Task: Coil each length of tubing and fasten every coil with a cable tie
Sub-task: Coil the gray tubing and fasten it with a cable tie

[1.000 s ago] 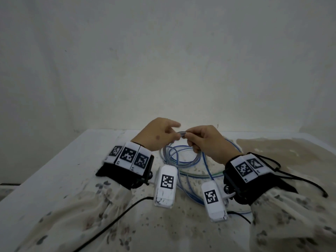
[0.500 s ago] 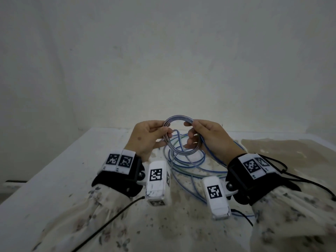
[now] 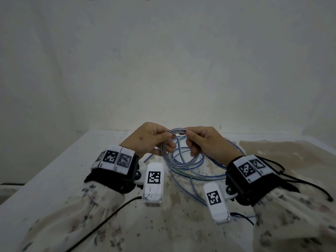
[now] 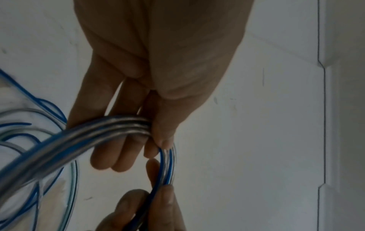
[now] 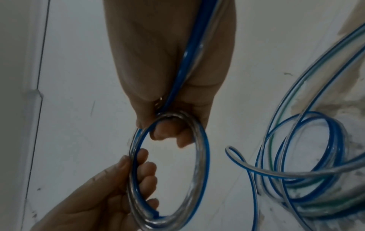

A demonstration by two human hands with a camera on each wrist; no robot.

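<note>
A small coil of clear tubing with a blue stripe (image 3: 183,163) is held up above the table between both hands. My left hand (image 3: 154,140) grips the coil's left side, with fingers curled through the ring and thumb on top (image 4: 164,137). My right hand (image 3: 201,140) pinches the coil's top right, and a strand of the tubing (image 5: 189,62) runs back along its palm. The ring (image 5: 199,171) shows whole in the right wrist view, with the left hand's fingers (image 5: 146,168) inside it. No cable tie is visible.
Loose loops of more tubing, blue-striped and green-striped (image 3: 205,171), lie on the stained white table (image 3: 54,179) under and to the right of the hands (image 5: 316,179). A pale wall stands just behind the table. A black cable (image 3: 101,220) trails from the left wrist.
The coil was raised off the table between the hands, then tipped back down and lower; both hands shifted their hold along the ring and kept hold of it.
</note>
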